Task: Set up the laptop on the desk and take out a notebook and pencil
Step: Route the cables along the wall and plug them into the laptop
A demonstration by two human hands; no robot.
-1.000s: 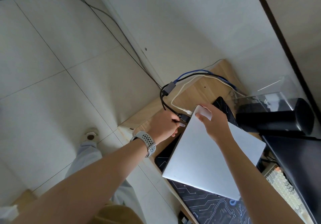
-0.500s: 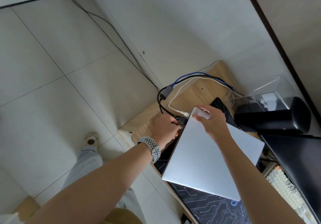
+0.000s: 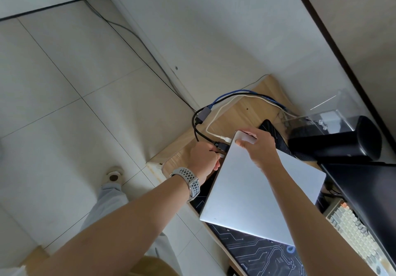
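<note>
- Floor tiles [image 3: 64,104] fill the whole 9 o'clock half of your view, pale and glossy, with a thin dark cable running along the wall base.
- Your wooden desk [image 3: 242,112] comes in from 3 o'clock, its corner pointing toward 11 o'clock, and a dark desk mat [image 3: 263,256] printed with circuit lines covers the part nearest you.
- Your closed silver laptop [image 3: 252,192] lies on that mat, near the middle of the view, tilted so one corner points to 12 o'clock; whether its near edge is lifted off the mat, you cannot tell.
- At 3 o'clock of the laptop you have a black monitor edge [image 3: 364,190], a black cylinder speaker [image 3: 336,140] lying on its side, and a clear plastic box [image 3: 321,112] behind it.
- At 5 o'clock of the laptop a keyboard with pale keys [image 3: 353,230] shows under the monitor.
- Your right hand [image 3: 259,145] is closed over the laptop's 12 o'clock corner, thumb on the lid and fingers wrapped over the edge.
- Your left hand [image 3: 203,157], with a grey perforated watch band [image 3: 190,183] on its wrist, sits at 9 o'clock of that corner, fingers pinched tight on a black cable plug [image 3: 220,146] right against the laptop's side; whether the plug is seated in the port is hidden.
- Black, white and blue cables [image 3: 227,97] loop over the desk at 12 o'clock of your left hand, joined at a small grey adapter [image 3: 203,114].
- Your foot in a pale slipper [image 3: 112,176] stands on the tiles at 8 o'clock.
</note>
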